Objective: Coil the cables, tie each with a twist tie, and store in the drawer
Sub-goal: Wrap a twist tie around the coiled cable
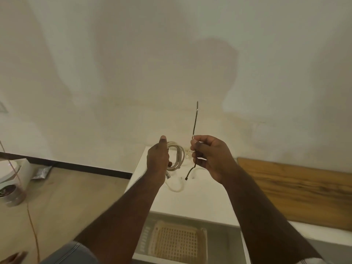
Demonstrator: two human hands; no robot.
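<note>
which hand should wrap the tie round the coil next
The right hand. It already pinches the dark twist tie, free end up, right beside the coiled white cable that the left hand grips. The left is probably best kept steadying the coil.

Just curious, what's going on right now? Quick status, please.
Left hand grips coiled white cable. Right hand pinches dark twist tie, not yet wrapped. Drawer open below, nothing blocking.

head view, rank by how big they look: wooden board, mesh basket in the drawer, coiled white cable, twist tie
1. wooden board
2. mesh basket, though it sits nearer the camera
3. coiled white cable, partly hidden by the left hand
4. twist tie, long but thinnest, pinched in the right hand
</note>
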